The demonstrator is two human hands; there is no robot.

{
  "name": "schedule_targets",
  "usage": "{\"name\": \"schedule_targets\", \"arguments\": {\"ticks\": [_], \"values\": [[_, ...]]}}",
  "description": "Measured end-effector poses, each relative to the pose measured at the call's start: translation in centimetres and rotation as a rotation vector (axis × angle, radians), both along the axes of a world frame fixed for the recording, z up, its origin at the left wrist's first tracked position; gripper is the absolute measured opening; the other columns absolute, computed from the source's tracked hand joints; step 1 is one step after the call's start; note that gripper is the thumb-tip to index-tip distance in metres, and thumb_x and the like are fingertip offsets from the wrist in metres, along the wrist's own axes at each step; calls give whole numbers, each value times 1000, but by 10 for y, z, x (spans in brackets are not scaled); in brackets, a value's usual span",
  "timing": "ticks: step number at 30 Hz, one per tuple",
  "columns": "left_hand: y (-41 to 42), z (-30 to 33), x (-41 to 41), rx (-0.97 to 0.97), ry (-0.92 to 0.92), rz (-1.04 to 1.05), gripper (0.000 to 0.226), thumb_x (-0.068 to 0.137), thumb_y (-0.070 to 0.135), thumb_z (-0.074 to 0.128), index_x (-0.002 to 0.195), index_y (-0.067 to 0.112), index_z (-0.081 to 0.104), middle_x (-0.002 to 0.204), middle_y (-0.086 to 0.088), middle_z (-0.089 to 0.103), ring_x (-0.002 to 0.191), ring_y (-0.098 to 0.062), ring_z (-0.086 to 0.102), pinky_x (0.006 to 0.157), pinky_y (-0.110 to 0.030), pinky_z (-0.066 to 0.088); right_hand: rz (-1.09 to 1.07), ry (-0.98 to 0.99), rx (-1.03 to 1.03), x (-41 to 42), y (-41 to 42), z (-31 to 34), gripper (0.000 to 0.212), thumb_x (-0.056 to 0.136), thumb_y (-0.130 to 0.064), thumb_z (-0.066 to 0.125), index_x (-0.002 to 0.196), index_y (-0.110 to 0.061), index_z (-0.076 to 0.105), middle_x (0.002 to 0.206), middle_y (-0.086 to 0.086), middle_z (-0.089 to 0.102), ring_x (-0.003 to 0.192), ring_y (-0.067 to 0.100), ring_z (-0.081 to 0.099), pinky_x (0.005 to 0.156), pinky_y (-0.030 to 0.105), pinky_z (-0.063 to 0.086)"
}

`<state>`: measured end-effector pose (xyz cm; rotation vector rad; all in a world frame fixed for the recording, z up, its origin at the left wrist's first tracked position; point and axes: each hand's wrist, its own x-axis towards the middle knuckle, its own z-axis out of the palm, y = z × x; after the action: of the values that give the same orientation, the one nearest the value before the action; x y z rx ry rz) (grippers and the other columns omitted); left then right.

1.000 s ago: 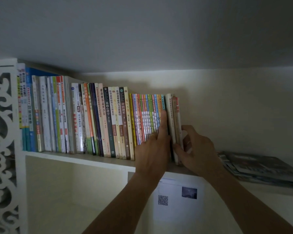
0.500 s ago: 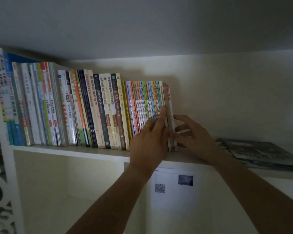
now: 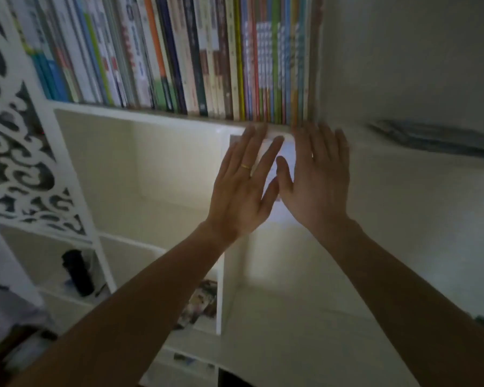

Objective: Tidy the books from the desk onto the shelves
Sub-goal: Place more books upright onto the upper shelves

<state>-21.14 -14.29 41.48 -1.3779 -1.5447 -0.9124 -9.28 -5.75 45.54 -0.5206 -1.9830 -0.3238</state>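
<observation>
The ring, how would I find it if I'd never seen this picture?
Start at the row of books standing on the white shelf. Just below it two open hands reach up side by side. The ring is a thin gold band on a finger of the left hand; the right hand shows none.

We see the row of books (image 3: 196,57) standing on the shelf (image 3: 140,114). Flat magazines (image 3: 430,138) lie to its right, a dark bottle (image 3: 77,272) lower left.

Book row (image 3: 207,51) tops cut off
</observation>
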Motion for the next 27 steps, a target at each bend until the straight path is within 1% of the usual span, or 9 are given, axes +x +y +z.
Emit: {"name": "schedule_targets", "arguments": {"ticks": [2, 5, 10, 13, 16, 19, 21, 24, 27], "values": [[-22, -32, -3, -67, -32, 8, 49, 107, 31, 47, 148, 5, 51, 160, -23, 36, 153, -37, 28, 120, -54, 31, 77, -14, -16, -5, -16, -34, 51, 101, -34, 49, 145, -7, 49, 159, 16, 35, 151, 34, 26, 120, 49, 28], [-62, -97, -15, -164, -185, 42, 41, 103, 24, 56, 139, 7, 61, 154, -19, 46, 144, -33, 44, 118, -47, 35, 167, -113, -190, -14, -38, -96, 50, 102, -29, 49, 148, -9, 44, 164, 13, 27, 155, 29, 16, 122, 45, 27], [-131, -233, -47, -302, -711, 205, 24, 101, 28, 52, 117, 15, 66, 122, -5, 63, 110, -24, 60, 94, -42, 52, 306, -319, -473, -30, -84, -216, 44, 101, -24, 53, 142, -7, 48, 153, 13, 43, 147, 28, 34, 115, 44, 39], [-157, -304, -70, -437, -1145, 360, 27, 102, 35, 56, 123, 20, 63, 126, -3, 60, 120, -23, 56, 101, -36, 45, 388, -475, -715, -48, -125, -292, 46, 101, -28, 55, 143, -12, 45, 144, 6, 49, 137, 19, 44, 110, 35, 46], [-169, -361, -101, -487, -1459, 464, 41, 98, 39, 63, 132, 17, 56, 133, -9, 54, 125, -30, 50, 103, -42, 44, 377, -686, -964, -81, -155, -362, 54, 104, -45, 44, 150, -20, 35, 150, -2, 42, 141, 13, 38, 116, 29, 36], [-170, -403, -141, -493, -1587, 560, 47, 97, 39, 64, 136, 15, 53, 136, -15, 50, 127, -35, 48, 106, -45, 41, 240, -756, -1224, -127, -155, -417, 61, 104, -51, 38, 155, -18, 28, 157, 0, 36, 147, 17, 31, 119, 31, 26], [-165, -426, -167, -496, -1628, 571, 51, 96, 39, 65, 138, 14, 50, 137, -19, 48, 128, -38, 47, 107, -46, 39, 151, -727, -1305, -159, -142, -448, 60, 104, -48, 42, 154, -18, 28, 154, 4, 38, 144, 21, 35, 115, 34, 30], [-153, -457, -197, -519, -1642, 557, 57, 95, 44, 65, 139, 12, 48, 137, -20, 48, 127, -40, 46, 106, -47, 39, 98, -661, -1268, -197, -118, -483, 57, 101, -47, 47, 151, -25, 31, 144, 5, 46, 134, 26, 45, 107, 42, 42], [-140, -470, -215, -510, -1674, 584, 72, 93, 52, 65, 144, 6, 44, 137, -20, 51, 127, -40, 49, 102, -43, 41, -60, -701, -1182, -219, -99, -510, 55, 97, -50, 47, 144, -21, 40, 140, 13, 43, 129, 36, 44, 103, 47, 40]]}}
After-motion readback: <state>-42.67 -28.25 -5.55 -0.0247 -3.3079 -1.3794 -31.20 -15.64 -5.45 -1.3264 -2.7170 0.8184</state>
